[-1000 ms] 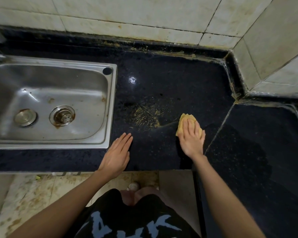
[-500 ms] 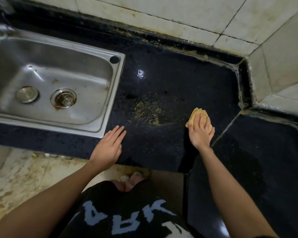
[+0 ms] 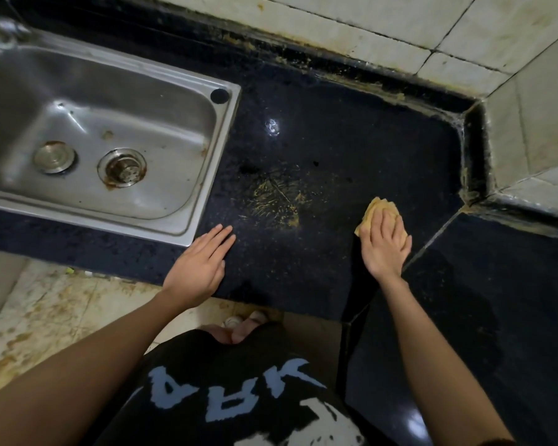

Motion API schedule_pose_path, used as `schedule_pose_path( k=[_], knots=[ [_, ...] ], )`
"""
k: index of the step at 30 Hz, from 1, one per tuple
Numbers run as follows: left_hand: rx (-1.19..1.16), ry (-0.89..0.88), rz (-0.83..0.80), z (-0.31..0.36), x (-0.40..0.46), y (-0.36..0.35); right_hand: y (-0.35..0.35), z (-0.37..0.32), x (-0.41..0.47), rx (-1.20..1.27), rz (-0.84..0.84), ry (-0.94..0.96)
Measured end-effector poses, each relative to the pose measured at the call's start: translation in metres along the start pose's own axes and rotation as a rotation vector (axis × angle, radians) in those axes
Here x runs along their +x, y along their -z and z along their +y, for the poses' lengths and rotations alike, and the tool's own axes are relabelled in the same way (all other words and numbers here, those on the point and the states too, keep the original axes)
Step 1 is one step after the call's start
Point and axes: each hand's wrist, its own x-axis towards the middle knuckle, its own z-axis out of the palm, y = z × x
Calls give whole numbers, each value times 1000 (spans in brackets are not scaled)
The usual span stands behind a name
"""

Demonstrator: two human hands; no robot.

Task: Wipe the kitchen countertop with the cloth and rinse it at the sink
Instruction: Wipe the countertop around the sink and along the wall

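A yellow cloth (image 3: 375, 208) lies on the black countertop (image 3: 335, 140), pressed flat under my right hand (image 3: 385, 243), whose fingers cover most of it. My left hand (image 3: 200, 265) rests flat and empty on the counter's front edge, by the sink's near right corner. Between the two hands a yellowish scratched stain (image 3: 276, 201) marks the counter. The steel sink (image 3: 194, 175) sits at the left, with a drain strainer (image 3: 122, 168) and a round plug (image 3: 54, 157) in its basin.
Tiled walls (image 3: 384, 24) rise behind the counter and at the right, with grimy yellow residue along the joint (image 3: 384, 91). A second counter slab (image 3: 496, 300) runs along the right past a seam. Stained floor tiles (image 3: 45, 310) show below the edge.
My right hand has slid the cloth to the right, away from the stain and toward the seam. The view has tilted and shifted. My left hand stays flat at the front edge.
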Motion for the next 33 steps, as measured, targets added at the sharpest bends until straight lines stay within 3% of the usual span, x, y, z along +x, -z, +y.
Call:
schedule_pose_path(
  k=[2, 6, 9, 11, 13, 16, 18, 22, 25, 27, 29, 31, 33],
  knots=[
    [-1, 1, -4, 0, 0, 0, -8, -26, -10, 13, -6, 40],
    [11, -2, -3, 0, -1, 2, -32, -70, -64, -79, -46, 438],
    [12, -7, -5, 2, -1, 3, -32, -47, -73, -156, -66, 585],
    [9, -9, -4, 2, -1, 3, -23, -13, -57, -176, -55, 491],
    [14, -5, -12, 2, -1, 4, -12, 7, -33, -126, -31, 273],
    [20, -4, -15, 2, -1, 4, -5, -10, -2, -14, 8, 35],
    [15, -3, -20, 2, -2, 4, -12, -37, 0, 14, 6, 39],
    [9, -6, -9, 2, -1, 4, -37, -78, -59, -139, -16, 486],
    [12, -6, -16, 2, -2, 5, -38, -57, -84, -232, -44, 714],
    [10, -5, -18, 2, -2, 5, -29, -21, -73, -235, -29, 659],
    [13, -2, -24, 2, -2, 5, -18, 6, -53, -181, -35, 428],
    [11, -3, -21, 2, -2, 6, -14, 6, -40, -126, -16, 242],
    [6, -2, -15, 1, -2, 6, -16, -11, -40, -70, -6, 173]
  ],
)
